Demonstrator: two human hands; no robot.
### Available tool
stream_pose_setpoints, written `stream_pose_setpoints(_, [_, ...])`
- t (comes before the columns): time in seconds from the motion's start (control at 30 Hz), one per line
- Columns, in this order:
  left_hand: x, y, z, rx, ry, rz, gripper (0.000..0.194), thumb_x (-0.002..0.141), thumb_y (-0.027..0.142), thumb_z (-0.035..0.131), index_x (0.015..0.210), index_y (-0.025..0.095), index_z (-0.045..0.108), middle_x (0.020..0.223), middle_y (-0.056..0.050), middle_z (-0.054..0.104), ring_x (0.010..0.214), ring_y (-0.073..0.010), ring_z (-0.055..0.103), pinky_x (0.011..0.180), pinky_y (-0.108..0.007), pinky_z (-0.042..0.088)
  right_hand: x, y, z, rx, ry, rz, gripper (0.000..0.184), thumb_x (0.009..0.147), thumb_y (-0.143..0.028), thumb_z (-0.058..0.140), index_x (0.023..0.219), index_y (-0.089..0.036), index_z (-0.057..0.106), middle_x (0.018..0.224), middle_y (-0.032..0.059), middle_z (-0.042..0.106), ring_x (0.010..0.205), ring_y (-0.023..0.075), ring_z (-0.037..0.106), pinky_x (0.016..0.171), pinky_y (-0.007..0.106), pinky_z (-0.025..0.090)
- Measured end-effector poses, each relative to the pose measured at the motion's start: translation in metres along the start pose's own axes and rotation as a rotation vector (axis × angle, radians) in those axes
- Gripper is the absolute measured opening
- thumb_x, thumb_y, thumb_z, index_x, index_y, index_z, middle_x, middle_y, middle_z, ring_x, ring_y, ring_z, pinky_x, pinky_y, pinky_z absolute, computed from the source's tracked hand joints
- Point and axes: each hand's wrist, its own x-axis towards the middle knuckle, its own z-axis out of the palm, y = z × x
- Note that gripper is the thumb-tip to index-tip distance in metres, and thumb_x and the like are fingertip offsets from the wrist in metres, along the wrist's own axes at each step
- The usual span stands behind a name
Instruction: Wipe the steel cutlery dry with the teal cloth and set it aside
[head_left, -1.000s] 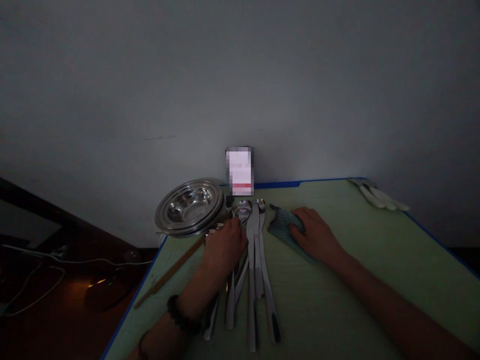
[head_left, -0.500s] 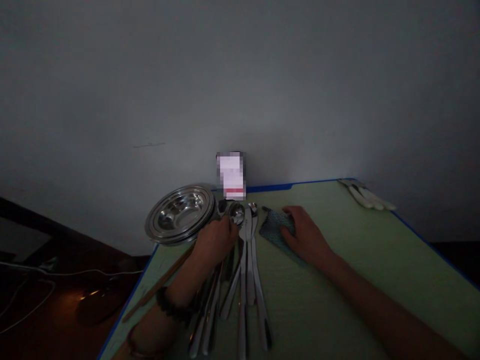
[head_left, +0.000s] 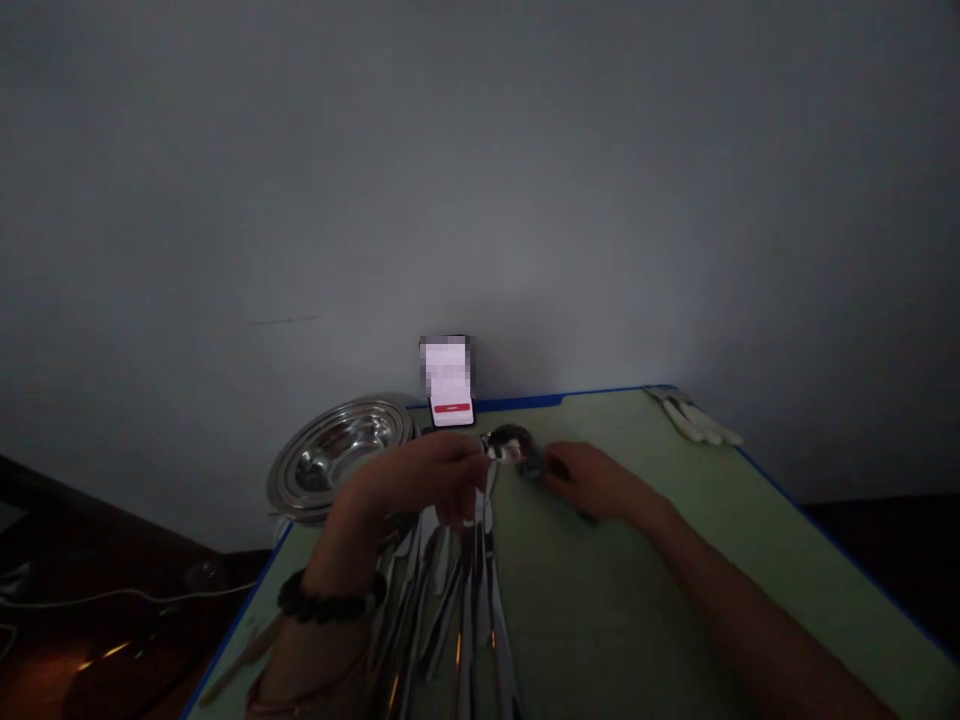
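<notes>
My left hand (head_left: 424,478) is raised above the table, its fingers closed on the handle of a steel spoon (head_left: 510,441) whose bowl points right. My right hand (head_left: 592,482) pinches a teal cloth (head_left: 534,468) against the spoon's bowl. Most of the cloth is hidden under the fingers. Below my left hand, several long steel utensils (head_left: 465,600) lie side by side on the green table (head_left: 645,590). The light is dim.
A stack of steel bowls (head_left: 337,458) sits at the table's back left corner. A lit phone (head_left: 448,382) leans on the wall behind. White gloves (head_left: 694,418) lie at the back right. A wooden stick (head_left: 240,658) lies by the blue left edge.
My left hand has lifted a spoon out of the row of utensils. My right hand has picked the cloth up from the table and brought it to the spoon's bowl.
</notes>
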Motion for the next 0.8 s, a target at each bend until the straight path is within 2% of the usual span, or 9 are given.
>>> stream_pose_setpoints(0.07, [-0.001, 0.004, -0.005, 0.002, 0.049, 0.024, 0.034, 0.089, 0.032, 0.029, 0.077, 0.018, 0.057, 0.057, 0.000, 0.062, 0.046, -0.0123, 0.056, 0.047, -0.023, 0.043, 0.010, 0.005, -0.027, 0.044, 0.028, 0.019, 0.010, 0.080, -0.022, 0.048, 0.073, -0.019, 0.055, 0.066, 0.0012, 0.059, 0.061, 0.0148, 0.055, 0.056, 0.025, 0.040])
stream_pose_setpoints(0.17, [0.001, 0.006, -0.011, 0.059, 0.203, 0.095, 0.033, 0.088, 0.029, 0.030, 0.076, 0.019, 0.059, 0.068, -0.002, 0.063, 0.060, -0.0136, 0.057, 0.059, -0.025, 0.043, 0.020, 0.006, -0.067, 0.086, 0.119, 0.051, 0.016, 0.085, -0.030, 0.044, 0.077, -0.019, 0.053, 0.068, 0.0005, 0.058, 0.060, 0.0132, 0.053, 0.053, 0.024, 0.039])
stream_pose_setpoints(0.3, [0.002, 0.004, -0.015, 0.113, 0.331, 0.153, 0.032, 0.088, 0.027, 0.032, 0.075, 0.021, 0.061, 0.073, 0.000, 0.064, 0.067, -0.0130, 0.057, 0.065, -0.023, 0.042, 0.023, -0.008, -0.098, 0.253, 0.321, 0.095, 0.021, 0.087, -0.041, 0.043, 0.092, -0.021, 0.050, 0.064, -0.0028, 0.054, 0.052, 0.0113, 0.047, 0.047, 0.023, 0.034])
stream_pose_setpoints(0.43, [-0.002, 0.004, -0.015, 0.103, 0.330, 0.161, 0.032, 0.089, 0.029, 0.031, 0.075, 0.021, 0.059, 0.072, 0.002, 0.064, 0.065, -0.0127, 0.057, 0.061, -0.023, 0.040, 0.016, -0.032, -0.106, 0.388, 0.399, -0.046, 0.014, 0.086, -0.035, 0.049, 0.083, -0.021, 0.050, 0.067, -0.0030, 0.050, 0.061, 0.0112, 0.049, 0.053, 0.023, 0.038])
stream_pose_setpoints(0.5, [-0.003, 0.006, -0.013, 0.091, 0.325, 0.202, 0.031, 0.089, 0.030, 0.031, 0.077, 0.021, 0.058, 0.074, 0.001, 0.064, 0.066, -0.0132, 0.057, 0.062, -0.024, 0.040, 0.012, -0.046, -0.106, 0.382, 0.344, -0.093, 0.014, 0.086, -0.034, 0.050, 0.082, -0.021, 0.052, 0.069, -0.0024, 0.052, 0.061, 0.0109, 0.049, 0.053, 0.022, 0.039])
stream_pose_setpoints(0.6, [-0.004, 0.013, -0.010, 0.078, 0.352, 0.260, 0.025, 0.088, 0.027, 0.033, 0.084, 0.022, 0.057, 0.083, 0.000, 0.066, 0.074, -0.0143, 0.059, 0.066, -0.025, 0.042, 0.008, -0.065, -0.103, 0.363, 0.165, -0.169, 0.025, 0.091, -0.036, 0.041, 0.082, -0.021, 0.058, 0.084, 0.0008, 0.062, 0.072, 0.0124, 0.056, 0.062, 0.024, 0.043])
stream_pose_setpoints(0.67, [-0.004, 0.018, -0.008, 0.080, 0.378, 0.248, 0.023, 0.086, 0.027, 0.035, 0.081, 0.021, 0.056, 0.080, -0.001, 0.066, 0.071, -0.0145, 0.058, 0.064, -0.025, 0.042, 0.010, -0.071, -0.099, 0.325, 0.173, -0.150, 0.025, 0.091, -0.036, 0.041, 0.080, -0.021, 0.058, 0.086, 0.0006, 0.064, 0.074, 0.0127, 0.058, 0.064, 0.025, 0.043])
stream_pose_setpoints(0.73, [-0.005, 0.023, -0.007, 0.092, 0.396, 0.230, 0.023, 0.085, 0.027, 0.034, 0.075, 0.021, 0.054, 0.074, -0.001, 0.065, 0.066, -0.0147, 0.058, 0.061, -0.025, 0.042, 0.013, -0.073, -0.094, 0.332, 0.249, -0.108, 0.014, 0.084, -0.033, 0.053, 0.092, -0.022, 0.055, 0.087, 0.0002, 0.064, 0.075, 0.0133, 0.058, 0.064, 0.025, 0.044])
stream_pose_setpoints(0.8, [-0.009, 0.026, -0.007, 0.127, 0.416, 0.238, 0.024, 0.085, 0.027, 0.032, 0.076, 0.021, 0.054, 0.073, -0.001, 0.064, 0.065, -0.0156, 0.057, 0.060, -0.027, 0.041, 0.017, -0.072, -0.089, 0.349, 0.278, -0.085, 0.034, 0.077, -0.029, 0.062, 0.107, -0.023, 0.049, 0.090, 0.0005, 0.064, 0.076, 0.0137, 0.059, 0.064, 0.025, 0.044])
